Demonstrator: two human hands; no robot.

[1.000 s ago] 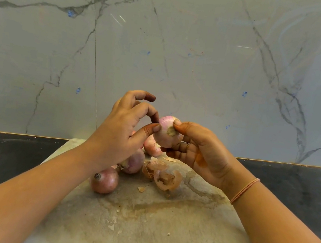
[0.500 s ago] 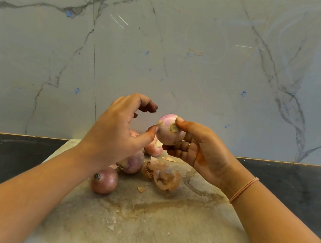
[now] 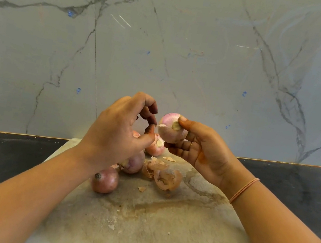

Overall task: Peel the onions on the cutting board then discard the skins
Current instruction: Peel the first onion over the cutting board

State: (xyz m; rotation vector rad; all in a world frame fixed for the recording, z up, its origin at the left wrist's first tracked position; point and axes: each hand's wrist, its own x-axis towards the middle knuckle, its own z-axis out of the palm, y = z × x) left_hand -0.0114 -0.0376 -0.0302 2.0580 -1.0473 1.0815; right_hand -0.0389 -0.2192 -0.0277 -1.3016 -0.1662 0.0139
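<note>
While the right hand [image 3: 199, 149] grips a mostly peeled onion [image 3: 172, 128] at frame centre, above the cutting board [image 3: 159, 227], the left hand [image 3: 119, 133] pinches a thin strip of skin [image 3: 161, 125] at its left side between thumb and fingertip. Loose skins [image 3: 162, 174] lie mid-board; a peeled onion [image 3: 155, 145] and two unpeeled onions [image 3: 104, 180] [image 3: 133, 162] sit just left, partly hidden by the left hand.
</note>
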